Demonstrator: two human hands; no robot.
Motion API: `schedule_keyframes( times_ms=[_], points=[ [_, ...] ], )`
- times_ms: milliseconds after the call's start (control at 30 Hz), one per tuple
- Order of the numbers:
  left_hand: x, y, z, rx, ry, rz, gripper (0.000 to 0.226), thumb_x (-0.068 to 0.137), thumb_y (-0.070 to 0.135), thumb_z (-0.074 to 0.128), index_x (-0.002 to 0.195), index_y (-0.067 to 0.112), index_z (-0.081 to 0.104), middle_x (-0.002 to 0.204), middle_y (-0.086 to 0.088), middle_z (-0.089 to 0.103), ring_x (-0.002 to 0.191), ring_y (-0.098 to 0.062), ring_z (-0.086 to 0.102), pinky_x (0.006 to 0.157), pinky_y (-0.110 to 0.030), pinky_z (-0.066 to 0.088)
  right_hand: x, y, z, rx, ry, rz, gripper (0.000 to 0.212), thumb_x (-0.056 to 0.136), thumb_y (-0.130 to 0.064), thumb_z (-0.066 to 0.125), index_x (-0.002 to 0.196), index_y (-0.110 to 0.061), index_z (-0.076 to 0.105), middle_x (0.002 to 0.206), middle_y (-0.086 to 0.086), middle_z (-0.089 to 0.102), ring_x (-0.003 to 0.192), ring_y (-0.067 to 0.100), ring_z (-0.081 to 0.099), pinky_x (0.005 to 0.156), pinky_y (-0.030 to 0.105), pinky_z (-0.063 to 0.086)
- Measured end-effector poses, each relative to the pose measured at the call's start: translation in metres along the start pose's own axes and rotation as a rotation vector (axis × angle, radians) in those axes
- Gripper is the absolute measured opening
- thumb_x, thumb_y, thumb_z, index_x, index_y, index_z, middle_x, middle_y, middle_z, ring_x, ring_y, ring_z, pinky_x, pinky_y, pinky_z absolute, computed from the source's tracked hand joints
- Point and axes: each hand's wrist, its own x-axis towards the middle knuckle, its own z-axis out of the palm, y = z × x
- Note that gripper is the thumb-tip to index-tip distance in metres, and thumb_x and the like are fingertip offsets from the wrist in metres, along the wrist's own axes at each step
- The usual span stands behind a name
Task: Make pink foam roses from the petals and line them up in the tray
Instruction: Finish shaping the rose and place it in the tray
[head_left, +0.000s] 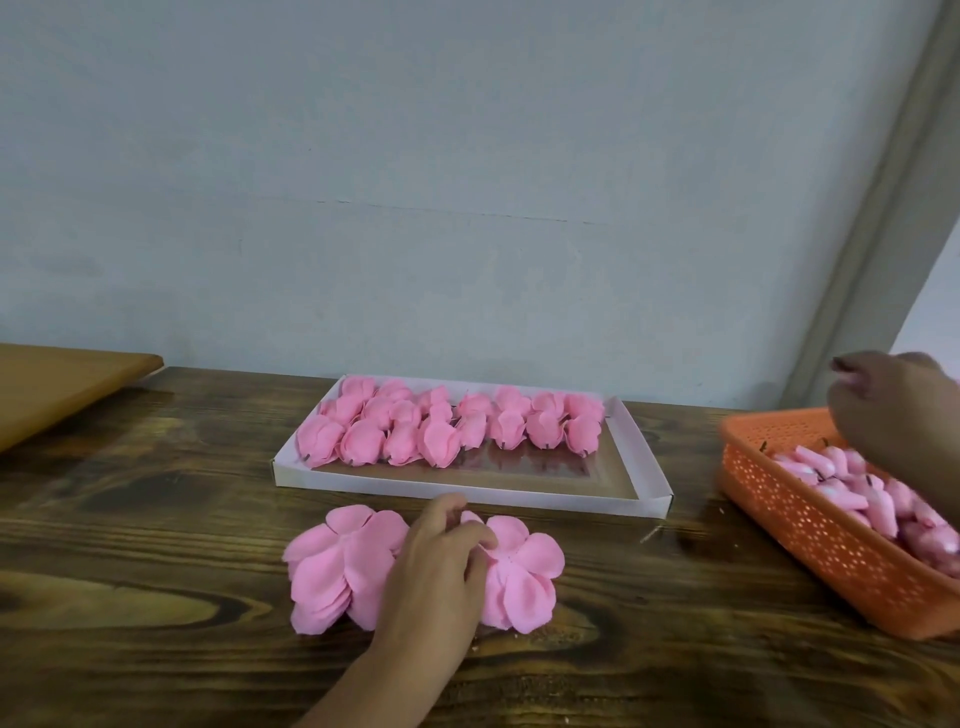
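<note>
Two hands work over a dark wooden table set against a pale wall. At twelve o'clock from the near hand lies a shallow white tray, its far half filled with rows of finished pink roses, its near half bare. At three o'clock an orange basket holds pink rose centres. At nine o'clock, on the far edge, a tan board overhangs the table. Just in front of the tray lie two stacks of flat pink petals, side by side. The left hand rests between them, fingers curled and pinching the right stack. The right hand hovers above the basket, blurred; whether it holds anything cannot be told.
</note>
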Motion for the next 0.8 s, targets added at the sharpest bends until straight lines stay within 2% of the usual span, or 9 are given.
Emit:
schedule_keyframes(
  times_ms=[67,133,233,300,400,500,600,700,800],
  points=[
    [0.000,0.005,-0.003,-0.010,0.006,-0.022,0.025,0.098,0.013,0.056,0.105,0.024,0.077,0.150,0.009,0.046,0.113,-0.004,0.056,0.084,-0.004,0.034,-0.010,-0.033,-0.010,0.080,-0.055,-0.047,0.043,0.086,-0.031,0.041,0.114,-0.015,0.069,0.110,0.020,0.065,0.089,0.037,0.061,0.082,0.042,0.049],
    [0.000,0.006,-0.002,-0.011,0.015,-0.052,0.026,0.099,0.013,0.057,0.108,0.026,0.078,0.151,0.009,0.048,0.108,-0.005,0.061,0.078,-0.001,0.035,-0.022,-0.055,-0.014,0.176,-0.156,-0.053,0.028,0.093,-0.026,0.053,0.117,-0.021,0.066,0.111,0.006,0.067,0.089,0.025,0.061,0.082,0.036,0.046],
    [0.000,0.006,-0.004,-0.048,0.034,-0.057,0.025,0.099,0.012,0.058,0.113,0.025,0.075,0.117,0.005,0.073,0.085,-0.001,0.062,0.071,-0.005,0.043,-0.048,-0.080,-0.016,0.337,-0.276,0.008,0.017,0.090,-0.030,0.065,0.106,-0.031,0.063,0.099,-0.011,0.064,0.091,0.017,0.062,0.086,0.043,0.052],
    [-0.002,0.009,-0.005,-0.082,0.012,-0.097,0.023,0.102,0.015,0.054,0.113,0.026,0.071,0.091,0.009,0.074,0.078,-0.001,0.063,0.072,-0.016,0.051,-0.062,-0.091,-0.009,0.436,-0.276,0.025,0.015,0.085,-0.025,0.073,0.099,-0.027,0.066,0.092,-0.011,0.065,0.084,0.013,0.062,0.076,0.034,0.051],
    [-0.003,0.015,-0.004,-0.147,-0.003,-0.146,0.018,0.101,0.020,0.053,0.105,0.028,0.068,0.086,0.013,0.071,0.080,0.000,0.065,0.071,-0.020,0.053,-0.081,-0.098,0.008,0.703,-0.366,0.092,0.016,0.078,-0.016,0.082,0.089,-0.021,0.071,0.075,-0.006,0.070,0.060,0.002,0.062,0.054,0.018,0.046],
    [-0.002,0.019,-0.002,-0.269,0.009,-0.211,0.012,0.094,0.027,0.065,0.097,0.039,0.062,0.085,0.023,0.068,0.083,0.009,0.065,0.067,-0.004,0.046,-0.101,-0.098,0.029,0.935,-0.587,0.161,0.020,0.074,-0.021,0.084,0.092,-0.019,0.076,0.080,-0.002,0.077,0.066,0.007,0.068,0.064,0.026,0.051],
    [0.001,0.017,-0.001,-0.391,0.051,-0.267,0.030,0.085,0.022,0.078,0.093,0.044,0.059,0.081,0.025,0.067,0.085,0.023,0.058,0.066,0.002,0.042,-0.123,-0.102,0.047,1.079,-0.727,0.235,0.036,0.066,-0.038,0.084,0.098,-0.023,0.078,0.079,-0.005,0.071,0.061,0.003,0.057,0.067,0.027,0.044],
    [0.004,0.013,0.000,-0.449,0.045,-0.303,0.037,0.084,0.016,0.077,0.094,0.047,0.058,0.083,0.019,0.069,0.083,0.019,0.059,0.064,0.000,0.043,-0.142,-0.107,0.063,1.221,-0.818,0.321,0.044,0.067,-0.042,0.085,0.104,-0.019,0.077,0.088,-0.005,0.069,0.071,0.003,0.058,0.077,0.032,0.045],
    [0.004,0.010,0.001,-0.479,0.043,-0.319,0.038,0.084,0.010,0.075,0.103,0.040,0.064,0.073,0.018,0.068,0.077,0.009,0.063,0.063,-0.004,0.045,-0.153,-0.111,0.071,1.335,-0.890,0.384,0.037,0.072,-0.040,0.083,0.103,-0.022,0.077,0.093,-0.003,0.072,0.082,0.008,0.065,0.079,0.030,0.052]
  ],
)
